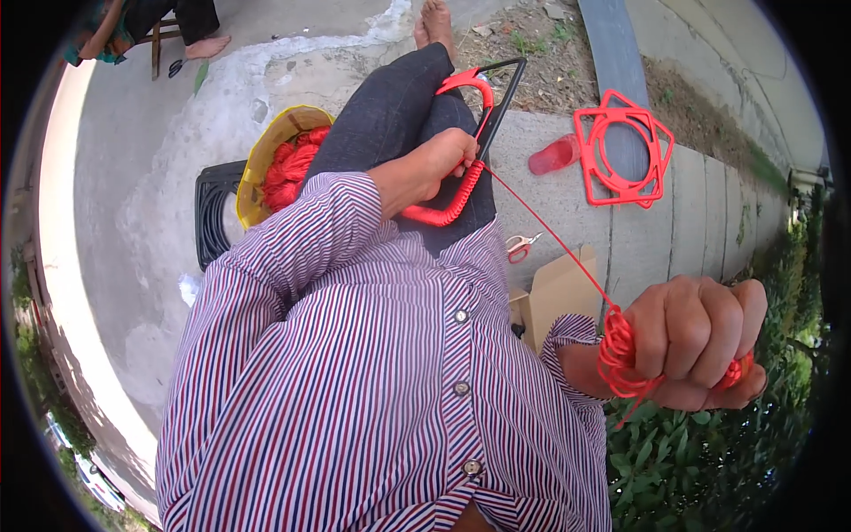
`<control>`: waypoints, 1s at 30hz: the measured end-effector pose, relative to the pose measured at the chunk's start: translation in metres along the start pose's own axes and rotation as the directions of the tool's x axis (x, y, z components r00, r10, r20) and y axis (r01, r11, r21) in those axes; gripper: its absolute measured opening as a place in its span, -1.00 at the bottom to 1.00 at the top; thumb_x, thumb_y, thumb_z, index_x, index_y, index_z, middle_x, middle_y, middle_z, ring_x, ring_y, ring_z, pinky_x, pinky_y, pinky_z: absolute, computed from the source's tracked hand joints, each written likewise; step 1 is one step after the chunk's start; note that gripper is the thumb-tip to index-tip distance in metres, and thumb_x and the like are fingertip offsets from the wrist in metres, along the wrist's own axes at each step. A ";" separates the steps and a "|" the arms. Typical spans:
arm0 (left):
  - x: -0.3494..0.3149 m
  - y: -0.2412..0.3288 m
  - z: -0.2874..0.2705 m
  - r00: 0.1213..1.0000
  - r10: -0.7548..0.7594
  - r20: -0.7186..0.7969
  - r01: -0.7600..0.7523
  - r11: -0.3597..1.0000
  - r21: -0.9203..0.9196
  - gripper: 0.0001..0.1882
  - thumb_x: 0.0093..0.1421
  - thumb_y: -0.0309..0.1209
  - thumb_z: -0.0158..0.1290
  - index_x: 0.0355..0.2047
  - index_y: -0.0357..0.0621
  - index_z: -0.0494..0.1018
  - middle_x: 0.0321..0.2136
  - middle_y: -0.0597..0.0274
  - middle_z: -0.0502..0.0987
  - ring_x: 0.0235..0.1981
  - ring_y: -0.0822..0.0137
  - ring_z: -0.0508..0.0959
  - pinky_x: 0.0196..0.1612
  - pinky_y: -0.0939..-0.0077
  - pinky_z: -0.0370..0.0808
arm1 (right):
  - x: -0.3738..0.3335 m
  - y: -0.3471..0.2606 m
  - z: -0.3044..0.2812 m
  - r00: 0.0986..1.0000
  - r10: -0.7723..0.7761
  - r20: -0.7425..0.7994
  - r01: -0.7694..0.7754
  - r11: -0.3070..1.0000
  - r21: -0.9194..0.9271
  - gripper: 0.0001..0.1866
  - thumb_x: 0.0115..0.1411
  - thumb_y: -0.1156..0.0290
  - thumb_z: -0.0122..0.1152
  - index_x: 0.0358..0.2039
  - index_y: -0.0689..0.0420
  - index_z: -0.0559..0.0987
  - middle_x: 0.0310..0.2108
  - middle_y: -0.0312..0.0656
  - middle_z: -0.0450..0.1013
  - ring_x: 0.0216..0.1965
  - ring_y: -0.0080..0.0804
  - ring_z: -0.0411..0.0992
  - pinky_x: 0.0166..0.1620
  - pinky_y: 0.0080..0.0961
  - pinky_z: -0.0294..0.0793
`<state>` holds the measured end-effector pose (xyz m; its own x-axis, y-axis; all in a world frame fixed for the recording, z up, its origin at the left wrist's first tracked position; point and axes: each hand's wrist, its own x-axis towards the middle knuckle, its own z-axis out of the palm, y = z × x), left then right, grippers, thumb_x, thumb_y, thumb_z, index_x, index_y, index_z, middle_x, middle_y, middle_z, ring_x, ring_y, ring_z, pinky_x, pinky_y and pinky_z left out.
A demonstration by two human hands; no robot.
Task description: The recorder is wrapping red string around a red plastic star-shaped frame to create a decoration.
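A black frame (510, 93) with rounded corners lies over my thighs, partly covered by tight coils of red cord (459, 197). My left hand (441, 161) is closed round one side of it, beside the end of the coils. Out to the right and nearer, my right hand (696, 341) grips a bundle of red cord (618, 350), with loose loops hanging out of the fist. A single red strand (554, 232) runs straight between the bundle and the frame.
Left of my legs stand a yellow container (255, 182) of red cord and black frames (211, 213). Red frames (625, 151), a red translucent object (554, 156), scissors (521, 248) and a cardboard box (563, 297) lie to the right. Another person's foot (207, 47) shows far left.
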<state>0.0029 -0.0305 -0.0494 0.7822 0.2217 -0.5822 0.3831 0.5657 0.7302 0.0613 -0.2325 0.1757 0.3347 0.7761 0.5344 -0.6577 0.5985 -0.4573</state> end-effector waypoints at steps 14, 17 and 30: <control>-0.032 0.035 -0.031 0.959 0.167 -0.227 0.001 0.802 0.597 -0.78 0.22 -0.31 0.07 -0.42 -0.24 0.44 -0.74 0.36 0.33 -0.72 0.52 0.28 -0.64 0.57 0.20 | -0.027 0.055 -0.142 0.756 0.455 -0.472 -0.368 -0.300 -0.880 -0.80 -0.01 0.52 0.29 -0.31 0.14 0.59 -0.42 -0.23 0.48 -0.40 -0.46 0.47 -0.32 -0.60 0.41; -0.034 0.016 -0.029 0.991 -0.033 -0.133 0.109 0.781 0.615 -0.73 0.24 -0.26 0.05 -0.49 -0.20 0.47 -0.74 0.32 0.36 -0.72 0.53 0.27 -0.64 0.56 0.18 | -0.039 0.104 -0.176 0.754 0.416 -0.509 -0.395 -0.331 -0.857 -0.80 0.00 0.52 0.27 -0.30 0.15 0.59 -0.39 -0.22 0.51 -0.38 -0.46 0.50 -0.32 -0.59 0.44; -0.055 0.059 0.000 0.980 0.192 0.046 -0.193 0.981 0.024 -0.77 0.26 -0.30 0.01 -0.54 -0.05 0.39 -0.71 0.52 0.28 -0.78 0.68 0.09 -0.75 0.72 -0.08 | -0.026 0.113 -0.174 0.947 0.101 -0.305 -0.314 0.092 -0.945 -0.69 0.11 0.41 0.32 -0.17 0.31 0.55 -0.17 -0.22 0.47 -0.15 -0.41 0.44 -0.06 -0.56 0.41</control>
<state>-0.0179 -0.0087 0.0261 0.8628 0.2895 -0.4144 0.2366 0.4933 0.8371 0.0952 -0.1507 -0.0133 0.4560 0.8562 0.2429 0.4717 -0.0012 -0.8817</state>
